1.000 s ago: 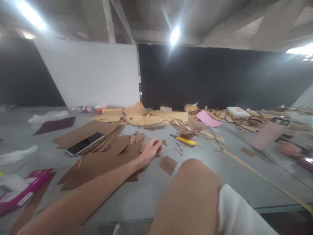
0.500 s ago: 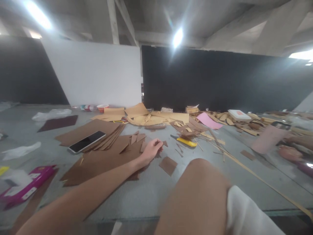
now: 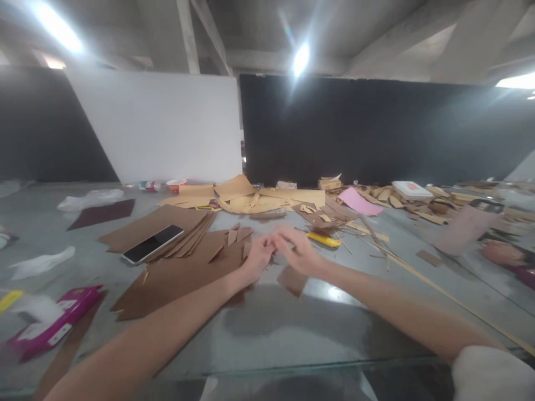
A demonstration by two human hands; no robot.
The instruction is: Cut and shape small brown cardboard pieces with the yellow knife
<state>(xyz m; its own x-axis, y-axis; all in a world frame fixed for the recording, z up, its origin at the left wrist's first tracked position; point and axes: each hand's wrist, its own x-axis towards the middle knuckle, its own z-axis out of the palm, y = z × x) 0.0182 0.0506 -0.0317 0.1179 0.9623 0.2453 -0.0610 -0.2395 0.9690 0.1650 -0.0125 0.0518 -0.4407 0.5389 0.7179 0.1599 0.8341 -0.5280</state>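
My left hand (image 3: 259, 255) and my right hand (image 3: 298, 250) meet fingertip to fingertip over the table, level with the scraps of brown sheet. The left fingers are closed in a pinch. Slightly blurred, my right fingers are drawn together against the left ones. Whatever sits between them is hidden. Under the right hand lies a small brown square piece (image 3: 292, 281). A yellow utility knife (image 3: 324, 240) rests just beyond it. Left of the hands, small cut brown pieces (image 3: 232, 236) lie on a large brown sheet (image 3: 167, 284).
A phone (image 3: 154, 244) lies on stacked brown sheets (image 3: 137, 225). Magenta wipes packaging (image 3: 58, 326) is at near left. Tan scraps (image 3: 292, 197), a pink sheet (image 3: 360, 201) and a white box (image 3: 412, 190) line the back. A pink bottle (image 3: 468, 228) leans at right.
My right arm, raised and bent close to the camera before, has reached forward and its hand now meets my left hand. The left hand has stayed nearly in place.
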